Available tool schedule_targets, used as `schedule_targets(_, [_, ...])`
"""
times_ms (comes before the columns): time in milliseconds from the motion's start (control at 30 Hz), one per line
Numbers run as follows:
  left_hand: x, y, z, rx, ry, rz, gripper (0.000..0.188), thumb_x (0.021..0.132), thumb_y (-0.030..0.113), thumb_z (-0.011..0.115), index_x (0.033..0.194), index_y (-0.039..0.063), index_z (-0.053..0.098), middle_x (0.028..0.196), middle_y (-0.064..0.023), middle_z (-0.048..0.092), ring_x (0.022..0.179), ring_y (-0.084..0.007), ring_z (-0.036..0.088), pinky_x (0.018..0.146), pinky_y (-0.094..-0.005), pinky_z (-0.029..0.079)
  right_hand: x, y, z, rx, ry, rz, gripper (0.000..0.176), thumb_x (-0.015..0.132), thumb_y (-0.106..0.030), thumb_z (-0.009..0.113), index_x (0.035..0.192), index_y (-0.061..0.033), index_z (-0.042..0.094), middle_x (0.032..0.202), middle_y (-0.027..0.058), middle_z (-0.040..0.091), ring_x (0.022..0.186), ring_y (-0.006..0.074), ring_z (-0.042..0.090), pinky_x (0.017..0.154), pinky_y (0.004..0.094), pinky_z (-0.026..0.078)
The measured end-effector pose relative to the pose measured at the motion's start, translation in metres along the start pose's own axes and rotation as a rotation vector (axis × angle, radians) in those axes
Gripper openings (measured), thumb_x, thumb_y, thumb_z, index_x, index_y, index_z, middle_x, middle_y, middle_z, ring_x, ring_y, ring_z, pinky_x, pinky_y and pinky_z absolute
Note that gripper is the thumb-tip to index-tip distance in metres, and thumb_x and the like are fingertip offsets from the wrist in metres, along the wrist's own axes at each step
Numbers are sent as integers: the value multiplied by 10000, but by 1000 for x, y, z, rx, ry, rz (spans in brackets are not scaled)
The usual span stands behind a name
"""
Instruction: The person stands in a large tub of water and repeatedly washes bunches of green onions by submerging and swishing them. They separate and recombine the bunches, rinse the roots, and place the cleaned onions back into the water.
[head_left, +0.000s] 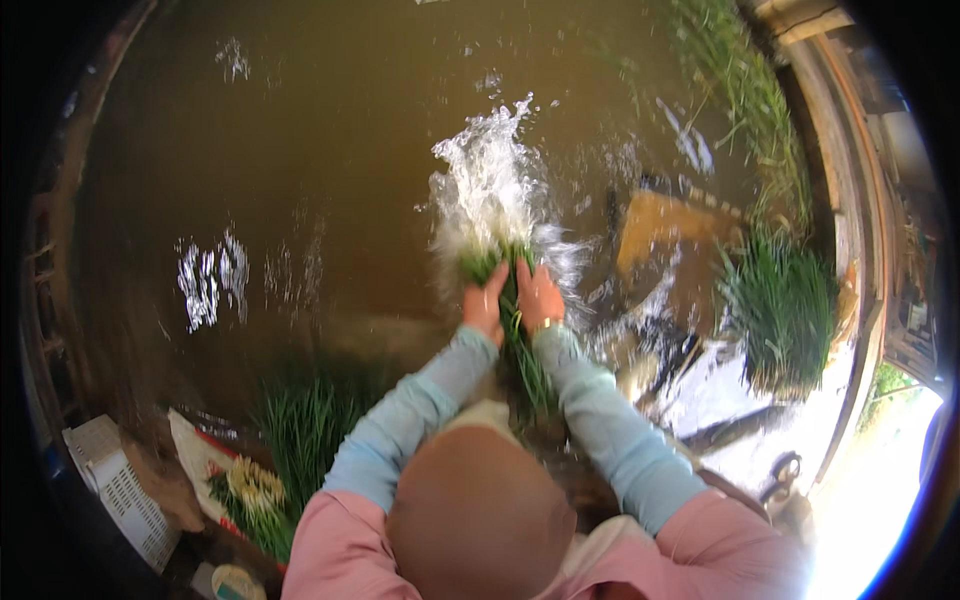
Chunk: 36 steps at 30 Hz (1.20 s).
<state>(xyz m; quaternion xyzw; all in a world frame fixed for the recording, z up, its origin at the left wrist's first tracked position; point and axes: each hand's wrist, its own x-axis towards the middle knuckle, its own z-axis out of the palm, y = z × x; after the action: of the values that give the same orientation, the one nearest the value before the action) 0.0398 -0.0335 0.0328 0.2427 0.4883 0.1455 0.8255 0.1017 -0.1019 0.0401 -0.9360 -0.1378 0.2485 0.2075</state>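
Both my hands grip one bunch of long green leafy stalks (525, 352) over brown water (337, 172). My left hand (486, 304) is on the bunch's left side, its thumb along the stalks. From the right side my right hand (540, 296) holds the same bunch, with a band at that wrist. The far end meets the water in a white splash (491, 176) that hides it. Loose leaf ends trail back between my forearms, which wear pale blue sleeves.
More green bunches (784, 315) stand at the right, below floating grass (750, 112). At lower left are dark green leaves (311, 420), a bunch with pale root ends (255, 487) on a sack (191, 457), and a white perforated plastic crate (124, 487). Wooden planks (832, 135) edge the right.
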Motion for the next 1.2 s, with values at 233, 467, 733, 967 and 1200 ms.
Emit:
schedule_targets(233, [6, -27, -24, 124, -179, -12, 396, 903, 251, 632, 1200, -7, 590, 1227, -85, 595, 1151, -154, 520, 982, -309, 395, -9, 35, 25, 30, 91, -10, 529, 952, -548, 358, 1004, -36, 479, 838, 287, 642, 794, 457, 621, 688, 526, 487])
schedule_targets(467, [39, -33, -9, -45, 26, -141, 313, 859, 280, 703, 1014, 16, 635, 944, -57, 661, 813, -161, 615, 673, -336, 493, 35, 46, 41, -162, -182, 105, 596, 941, -566, 358, 936, 1, 542, 871, 270, 652, 813, 466, 621, 708, 504, 497])
schedule_targets(733, [8, -19, -7, 39, -169, 123, 401, 902, 167, 622, 1243, -28, 547, 1116, -86, 641, 990, -194, 596, 879, -330, 469, 17, 34, 14, -167, -112, -111, 428, 982, -428, 390, 1259, -113, 480, 996, 260, 619, 836, 454, 592, 693, 535, 465])
schedule_targets(967, [55, -14, -97, 191, -161, -193, 722, 888, 470, 614, 1436, 69, 368, 1446, -66, 412, 1193, -178, 452, 1011, -359, 339, 41, 74, -28, 212, -229, -92, 572, 931, -457, 525, 1298, -21, 482, 1212, 173, 601, 1111, 317, 584, 949, 370, 442])
schedule_targets(1200, [83, 28, -83, 505, -571, 9, 648, 876, 402, 644, 1353, 33, 406, 1419, -102, 384, 1316, -189, 314, 1072, -366, 245, 110, 21, -35, 209, -289, -273, 645, 867, -486, 616, 1316, -38, 500, 1331, 225, 505, 1255, 298, 479, 1056, 380, 366])
